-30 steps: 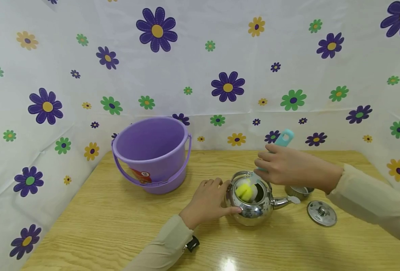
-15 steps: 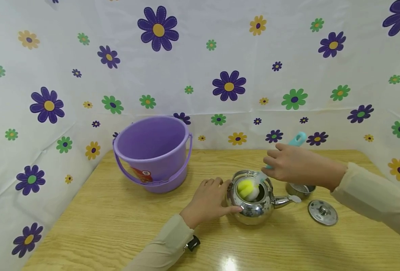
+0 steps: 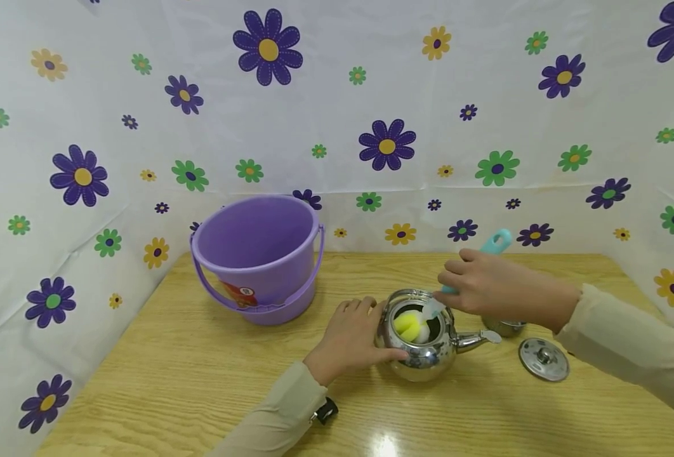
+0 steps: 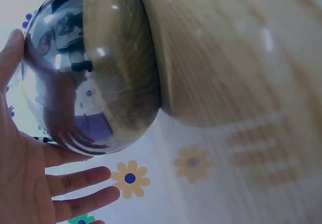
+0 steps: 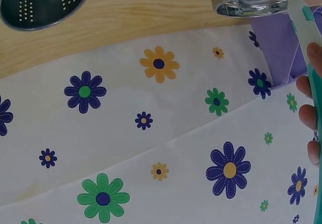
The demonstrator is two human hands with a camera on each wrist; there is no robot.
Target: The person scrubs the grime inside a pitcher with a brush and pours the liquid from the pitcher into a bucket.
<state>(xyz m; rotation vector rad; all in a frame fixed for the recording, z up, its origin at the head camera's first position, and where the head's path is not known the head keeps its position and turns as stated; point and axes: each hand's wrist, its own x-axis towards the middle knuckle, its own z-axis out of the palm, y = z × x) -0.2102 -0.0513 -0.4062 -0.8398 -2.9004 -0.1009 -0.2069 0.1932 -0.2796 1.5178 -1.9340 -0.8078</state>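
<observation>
A shiny metal kettle (image 3: 422,365) stands lidless on the table, its spout pointing right. My left hand (image 3: 348,339) rests against its left side, thumb along the front; in the left wrist view, several fingers (image 4: 80,181) look straight, spread beside the kettle's round body (image 4: 100,68). My right hand (image 3: 482,282) grips the turquoise handle (image 3: 495,241) of a sponge brush, tilted over the opening. The brush's yellow and white sponge head (image 3: 410,327) is inside the kettle's mouth. The right wrist view shows the fingers (image 5: 308,116) wrapped round that handle.
A purple bucket (image 3: 257,254) with its handle down stands at the back left. Right of the kettle lie its round lid (image 3: 544,358) and a metal strainer cup (image 3: 504,327) with holes (image 5: 45,7), partly behind the right wrist. Flowered cloth (image 3: 337,127) hangs behind the wooden table (image 3: 200,393).
My right hand has shifted right, then back left and slightly down, and the sponge head moves about within the kettle's mouth. The left hand stays on the kettle, which has shifted slightly left.
</observation>
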